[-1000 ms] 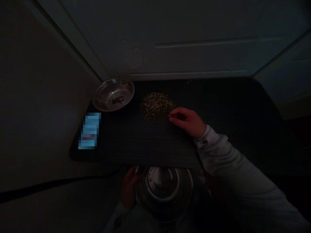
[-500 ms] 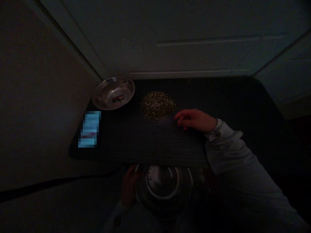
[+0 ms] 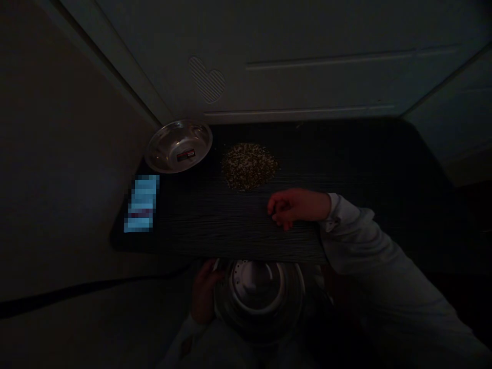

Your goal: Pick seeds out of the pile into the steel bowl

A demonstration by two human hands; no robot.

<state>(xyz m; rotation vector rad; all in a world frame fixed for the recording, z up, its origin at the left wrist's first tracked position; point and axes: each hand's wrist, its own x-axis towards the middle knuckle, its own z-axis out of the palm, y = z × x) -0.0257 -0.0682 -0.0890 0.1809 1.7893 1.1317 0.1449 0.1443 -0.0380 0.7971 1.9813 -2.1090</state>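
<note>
In the head view, my right hand [image 3: 295,206] hovers over the near part of the dark table with its fingers curled towards the thumb. Whatever may be between those fingertips is too dark to make out. Just beyond and to the left lies a round, flat pile of mixed light and dark grains [image 3: 249,167]. Below the table's front edge, my left hand [image 3: 205,289] is closed on the left rim of a round metal vessel [image 3: 257,287]. Small holes ring part of the vessel's shiny centre; its lower part fades into shadow.
A shallow steel bowl [image 3: 159,154] with a label inside stands at the table's back left corner. In front of it lies a lit phone [image 3: 142,203], its screen blurred. A pale panel with a heart relief [image 3: 207,81] rises behind the black table [image 3: 215,225].
My right hand has drawn back from the edge of the grain pile, towards me and slightly left, its fingers curling more. My left hand and the metal vessel have stayed in place.
</note>
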